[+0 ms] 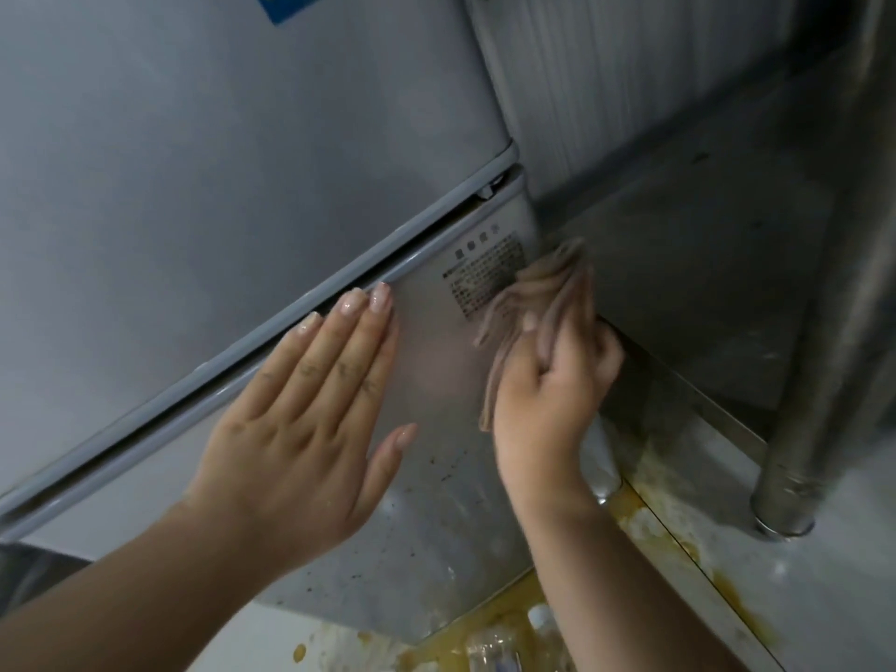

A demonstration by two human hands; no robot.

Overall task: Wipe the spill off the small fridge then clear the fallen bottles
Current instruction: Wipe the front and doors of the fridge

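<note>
Grey sheet metal fills most of the view: the small fridge, seen from above at a steep tilt, its side panel running from the door seam at upper right down to the floor at lower middle. Beside it on the right stands a stainless steel table, its lower shelf just next to the fridge's far edge and one round leg planted on the floor.

Yellow spill streaks the floor along the fridge's base and pools below it, where a fallen clear bottle lies at the bottom edge of the view, below both wrists and nearer the right arm.

On the panel, the left hand lies flat with straight fingers, tips touching the door seam, holding nothing. The right hand is curled round a bunched pinkish cloth, pressing it against the panel's upper right, partly over the printed label. Specks show lower down the panel, so the wiping likely needs to travel down toward the floor.
</note>
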